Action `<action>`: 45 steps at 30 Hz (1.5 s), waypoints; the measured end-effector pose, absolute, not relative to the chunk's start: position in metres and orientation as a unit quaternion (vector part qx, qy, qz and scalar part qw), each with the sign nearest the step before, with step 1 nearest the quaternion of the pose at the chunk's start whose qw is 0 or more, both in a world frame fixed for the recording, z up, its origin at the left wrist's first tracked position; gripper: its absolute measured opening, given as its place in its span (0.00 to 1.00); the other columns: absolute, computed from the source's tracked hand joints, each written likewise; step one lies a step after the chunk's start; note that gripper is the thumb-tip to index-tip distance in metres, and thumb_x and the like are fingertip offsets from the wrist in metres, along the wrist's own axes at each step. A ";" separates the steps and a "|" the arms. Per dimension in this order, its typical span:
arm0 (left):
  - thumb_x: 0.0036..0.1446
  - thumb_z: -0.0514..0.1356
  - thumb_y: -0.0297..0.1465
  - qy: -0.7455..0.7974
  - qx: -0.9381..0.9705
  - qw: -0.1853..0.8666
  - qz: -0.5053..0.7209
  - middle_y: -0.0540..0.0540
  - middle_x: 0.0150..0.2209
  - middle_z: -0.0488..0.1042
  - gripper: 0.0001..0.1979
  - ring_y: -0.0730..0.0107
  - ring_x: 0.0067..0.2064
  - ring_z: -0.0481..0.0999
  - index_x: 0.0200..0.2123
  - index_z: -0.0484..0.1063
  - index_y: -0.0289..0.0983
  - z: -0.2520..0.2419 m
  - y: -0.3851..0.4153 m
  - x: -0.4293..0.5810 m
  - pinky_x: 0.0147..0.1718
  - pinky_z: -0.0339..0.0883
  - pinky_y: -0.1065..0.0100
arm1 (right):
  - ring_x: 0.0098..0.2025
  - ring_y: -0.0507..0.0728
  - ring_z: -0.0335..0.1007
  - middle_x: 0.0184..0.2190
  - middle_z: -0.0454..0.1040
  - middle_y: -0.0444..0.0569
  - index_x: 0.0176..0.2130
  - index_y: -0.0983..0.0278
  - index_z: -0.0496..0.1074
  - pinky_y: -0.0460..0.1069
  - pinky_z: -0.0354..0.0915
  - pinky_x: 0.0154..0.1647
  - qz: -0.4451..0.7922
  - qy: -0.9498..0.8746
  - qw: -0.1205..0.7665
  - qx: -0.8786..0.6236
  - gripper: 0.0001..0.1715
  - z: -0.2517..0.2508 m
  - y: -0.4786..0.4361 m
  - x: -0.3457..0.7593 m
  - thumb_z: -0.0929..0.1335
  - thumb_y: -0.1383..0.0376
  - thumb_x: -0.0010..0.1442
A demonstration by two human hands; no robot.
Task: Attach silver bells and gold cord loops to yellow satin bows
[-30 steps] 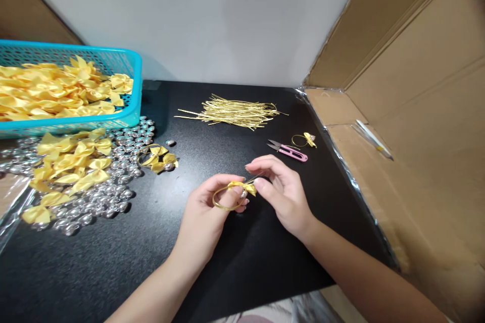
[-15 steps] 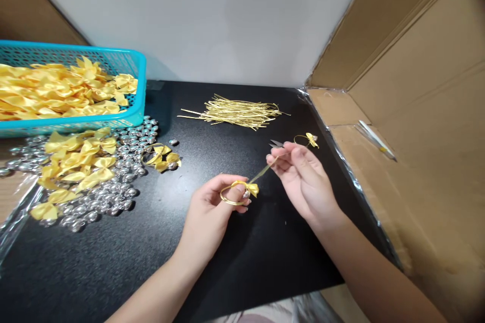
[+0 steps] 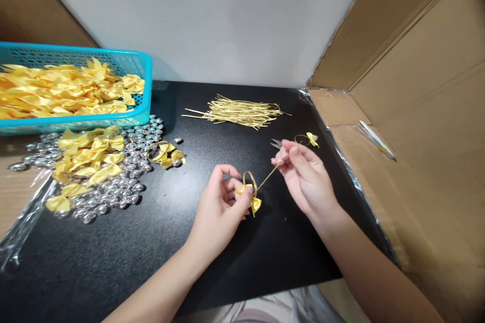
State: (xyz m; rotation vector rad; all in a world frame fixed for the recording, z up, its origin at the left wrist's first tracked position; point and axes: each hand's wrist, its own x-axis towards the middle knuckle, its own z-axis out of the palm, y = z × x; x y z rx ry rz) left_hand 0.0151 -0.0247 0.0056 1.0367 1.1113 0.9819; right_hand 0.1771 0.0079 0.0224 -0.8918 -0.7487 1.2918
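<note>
My left hand (image 3: 222,207) pinches a small yellow satin bow (image 3: 254,203) with a gold wire loop (image 3: 249,180) standing up from it. From the bow a free end of gold wire (image 3: 268,177) runs up and right to my right hand (image 3: 303,179), whose fingertips pinch it. Both hands hover just above the black tabletop (image 3: 212,257) near its middle. Right behind my right hand lie pink snips (image 3: 276,144), mostly hidden, and a finished bow ring (image 3: 307,139).
A turquoise basket (image 3: 83,122) full of yellow bows stands at the back left. In front of it lie several loose bows (image 3: 89,156) on silver beads (image 3: 125,189), and a small bow cluster (image 3: 166,154). A bundle of gold wires (image 3: 237,111) lies at the back. A cardboard box (image 3: 409,126) with a pen (image 3: 375,139) borders the right.
My right hand moved up and right, drawing the wire end out taut. My left hand turned the bow so the loop now stands upright and has shrunk.
</note>
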 end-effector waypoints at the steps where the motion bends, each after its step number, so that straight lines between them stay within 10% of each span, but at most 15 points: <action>1: 0.57 0.63 0.34 0.483 0.463 0.608 0.428 0.59 0.24 0.67 0.14 0.78 0.21 0.68 0.38 0.57 0.43 0.005 -0.025 0.015 0.18 0.66 0.79 | 0.28 0.45 0.71 0.25 0.75 0.39 0.30 0.57 0.80 0.44 0.72 0.37 0.570 -0.321 0.647 -0.393 0.12 0.023 0.008 0.178 0.78 0.56 0.45; 15: 0.62 0.56 0.30 0.457 0.601 0.490 0.437 0.48 0.31 0.71 0.10 0.78 0.23 0.71 0.37 0.78 0.37 0.004 -0.022 0.011 0.20 0.68 0.77 | 0.27 0.48 0.74 0.31 0.80 0.47 0.35 0.63 0.80 0.43 0.68 0.27 0.520 -0.317 0.637 -0.472 0.18 0.015 0.009 0.175 0.77 0.53 0.47; 45: 0.56 0.64 0.32 0.492 0.595 0.454 0.445 0.46 0.34 0.80 0.08 0.69 0.33 0.80 0.39 0.79 0.36 0.003 -0.024 0.013 0.31 0.75 0.72 | 0.24 0.45 0.73 0.25 0.79 0.40 0.28 0.62 0.77 0.39 0.69 0.26 0.588 -0.252 0.641 -0.424 0.20 0.028 0.008 0.179 0.81 0.58 0.35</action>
